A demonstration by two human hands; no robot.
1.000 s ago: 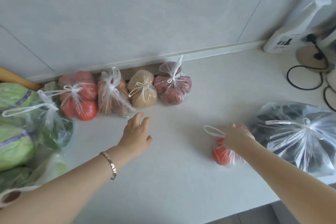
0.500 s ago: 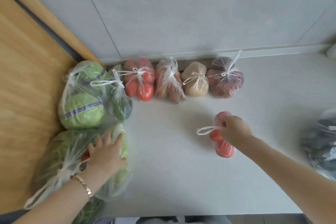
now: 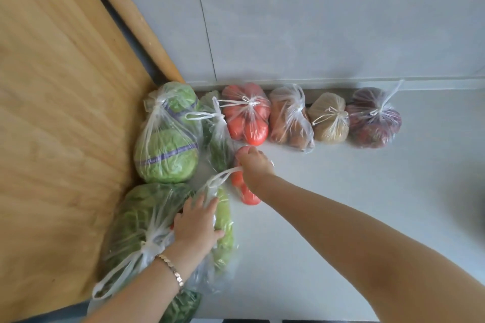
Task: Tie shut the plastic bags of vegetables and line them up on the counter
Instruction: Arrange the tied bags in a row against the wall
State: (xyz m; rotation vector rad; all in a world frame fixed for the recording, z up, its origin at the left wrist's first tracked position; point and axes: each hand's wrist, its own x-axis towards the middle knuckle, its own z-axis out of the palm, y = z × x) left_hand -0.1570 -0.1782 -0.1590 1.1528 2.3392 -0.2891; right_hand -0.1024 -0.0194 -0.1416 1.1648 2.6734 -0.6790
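So the right hand (image 3: pixel 256 166) is gripping the small tomato bag (image 3: pixel 246 195) at its top, middle-left of frame on the bench (image 3: pixel 341 191). The left hand (image 3: pixel 195 228) rests flat, fingers spread, on the big greens bag (image 3: pixel 136 217) lower left.

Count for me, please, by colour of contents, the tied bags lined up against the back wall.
Green: 2, cabbage bag, leafy greens bag
Bright red: 1, tomato bag
Brownish: 2, orange-brown bag, tan bag
Dark red: 1, dark red bag
Total: 6
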